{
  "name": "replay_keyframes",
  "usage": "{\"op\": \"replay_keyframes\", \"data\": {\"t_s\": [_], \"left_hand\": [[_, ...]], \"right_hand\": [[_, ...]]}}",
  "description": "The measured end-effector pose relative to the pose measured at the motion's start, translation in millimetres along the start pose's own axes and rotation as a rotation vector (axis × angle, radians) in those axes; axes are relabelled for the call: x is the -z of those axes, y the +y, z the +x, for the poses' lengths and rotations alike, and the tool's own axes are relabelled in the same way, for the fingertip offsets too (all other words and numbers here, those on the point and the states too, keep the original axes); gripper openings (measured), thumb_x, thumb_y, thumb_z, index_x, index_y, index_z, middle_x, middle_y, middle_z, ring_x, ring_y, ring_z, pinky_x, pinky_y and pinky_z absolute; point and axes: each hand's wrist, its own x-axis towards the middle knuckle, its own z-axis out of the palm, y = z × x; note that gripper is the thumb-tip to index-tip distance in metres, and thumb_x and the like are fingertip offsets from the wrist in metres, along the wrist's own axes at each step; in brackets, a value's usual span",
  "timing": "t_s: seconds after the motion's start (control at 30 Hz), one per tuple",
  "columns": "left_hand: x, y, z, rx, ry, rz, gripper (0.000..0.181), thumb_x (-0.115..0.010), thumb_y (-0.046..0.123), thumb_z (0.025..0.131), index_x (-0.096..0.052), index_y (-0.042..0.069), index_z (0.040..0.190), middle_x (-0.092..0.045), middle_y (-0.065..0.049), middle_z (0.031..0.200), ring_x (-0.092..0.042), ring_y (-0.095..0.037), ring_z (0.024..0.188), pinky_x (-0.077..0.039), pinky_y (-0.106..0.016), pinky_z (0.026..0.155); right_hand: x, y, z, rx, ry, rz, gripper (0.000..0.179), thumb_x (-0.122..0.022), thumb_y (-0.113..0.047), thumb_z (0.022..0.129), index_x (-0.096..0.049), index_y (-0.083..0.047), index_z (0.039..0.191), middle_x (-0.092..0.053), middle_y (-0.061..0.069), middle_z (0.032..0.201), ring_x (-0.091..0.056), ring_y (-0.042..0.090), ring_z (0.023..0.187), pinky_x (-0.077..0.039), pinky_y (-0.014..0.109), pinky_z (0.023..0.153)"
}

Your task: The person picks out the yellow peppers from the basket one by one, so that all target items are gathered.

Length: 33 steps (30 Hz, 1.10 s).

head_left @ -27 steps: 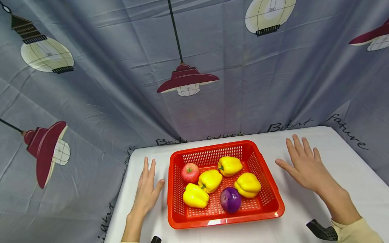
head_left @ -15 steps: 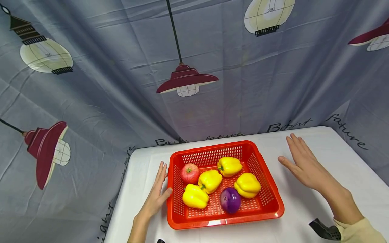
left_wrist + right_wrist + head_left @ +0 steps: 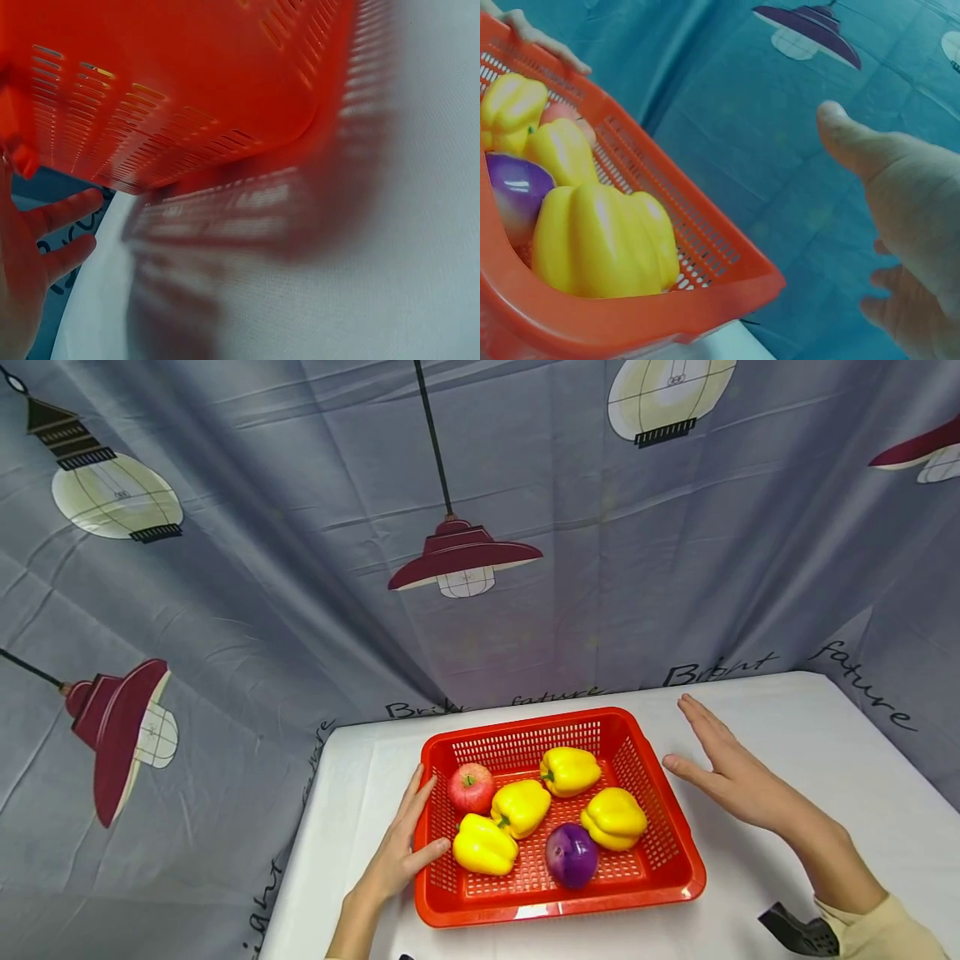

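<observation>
A red plastic basket [image 3: 525, 909] stands on a white-covered table. In it lie a red apple [image 3: 472, 788], several yellow bell peppers [image 3: 612, 819] and a round purple vegetable [image 3: 572, 856] with a glossy skin. My left hand [image 3: 397, 852] is right at the basket's left rim, its thumb reaching over the edge. Seen from the left wrist, its fingers [image 3: 71, 214] extend straight along the outside of the perforated wall. To the right of the basket, my right hand [image 3: 738, 781] hovers apart from the rim, fingers straight and thumb spread, holding nothing.
Behind the table [image 3: 765, 727] hangs a grey-blue curtain [image 3: 570, 610] printed with lamps and lettering. A black strap piece [image 3: 798, 931] sits at the right wrist by a cream sleeve [image 3: 877, 931].
My left hand has moved right, from beside the basket to its left rim. My right hand has turned edge-on and come left toward the basket's right side. The basket stays in place.
</observation>
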Motion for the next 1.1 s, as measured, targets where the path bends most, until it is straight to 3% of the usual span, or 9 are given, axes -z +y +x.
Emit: {"op": "replay_keyframes", "data": {"t_s": [0.17, 0.27, 0.57, 0.73, 0.83, 1.0, 1.1], "left_hand": [[-0.1, -0.8, 0.9, -0.001, -0.002, -0.018, 0.081, -0.066, 0.027, 0.088, -0.03, 0.014, 0.16, -0.006, -0.003, 0.169, -0.017, -0.032, 0.151, -0.031, -0.071, 0.104], [-0.2, -1.1, 1.8, -0.001, 0.002, -0.027, 0.08, -0.065, 0.027, 0.087, -0.031, 0.015, 0.159, -0.006, -0.002, 0.169, -0.017, -0.032, 0.151, -0.031, -0.07, 0.105], [-2.7, -2.4, 2.1, 0.004, 0.004, -0.059, 0.08, -0.065, 0.026, 0.086, -0.032, 0.014, 0.158, -0.005, -0.002, 0.169, -0.015, -0.032, 0.152, -0.03, -0.07, 0.105], [-3.0, -2.7, 2.2, 0.005, 0.01, -0.063, 0.079, -0.064, 0.027, 0.087, -0.033, 0.013, 0.158, -0.004, 0.0, 0.169, -0.015, -0.03, 0.152, -0.03, -0.07, 0.105], [-3.0, -3.0, 1.8, 0.007, 0.013, -0.061, 0.079, -0.064, 0.027, 0.086, -0.033, 0.014, 0.158, -0.004, 0.0, 0.169, -0.015, -0.03, 0.152, -0.03, -0.07, 0.105], [-3.1, -3.3, 0.9, 0.01, 0.014, -0.062, 0.079, -0.064, 0.026, 0.086, -0.033, 0.014, 0.158, -0.004, 0.001, 0.169, -0.014, -0.03, 0.152, -0.027, -0.071, 0.106], [-3.2, -3.1, 1.1, 0.011, 0.013, -0.066, 0.079, -0.064, 0.027, 0.086, -0.034, 0.015, 0.158, -0.004, 0.001, 0.169, -0.014, -0.03, 0.152, -0.027, -0.071, 0.106]], "right_hand": [[-4.5, -3.6, 4.6, 0.03, -0.031, 0.079, 0.093, -0.07, -0.029, 0.096, -0.009, -0.016, 0.164, -0.014, 0.022, 0.165, -0.028, 0.058, 0.139, -0.039, 0.071, 0.096], [-8.3, -6.4, 8.0, 0.045, -0.059, 0.144, 0.09, -0.071, -0.027, 0.095, -0.013, -0.015, 0.163, -0.02, 0.023, 0.163, -0.032, 0.058, 0.137, -0.045, 0.066, 0.093], [-22.8, -13.5, 18.5, 0.069, -0.145, 0.241, 0.093, -0.075, -0.03, 0.092, -0.018, -0.006, 0.161, -0.026, 0.023, 0.161, -0.032, 0.055, 0.139, -0.04, 0.066, 0.099], [-27.7, -16.9, 21.7, 0.101, -0.188, 0.235, 0.092, -0.078, -0.028, 0.09, -0.022, -0.006, 0.16, -0.028, 0.022, 0.161, -0.033, 0.053, 0.139, -0.033, 0.063, 0.105], [-31.4, -19.0, 23.3, 0.124, -0.218, 0.242, 0.093, -0.08, -0.025, 0.088, -0.024, -0.006, 0.16, -0.029, 0.021, 0.161, -0.032, 0.05, 0.141, -0.033, 0.054, 0.109], [-39.9, -20.0, 25.7, 0.146, -0.264, 0.283, 0.095, -0.084, -0.022, 0.083, -0.028, -0.007, 0.159, -0.034, 0.019, 0.159, -0.032, 0.045, 0.143, -0.032, 0.025, 0.109], [-46.1, -21.8, 26.5, 0.151, -0.296, 0.315, 0.097, -0.085, -0.022, 0.081, -0.028, -0.008, 0.158, -0.034, 0.018, 0.159, -0.033, 0.047, 0.142, -0.037, 0.038, 0.11]]}}
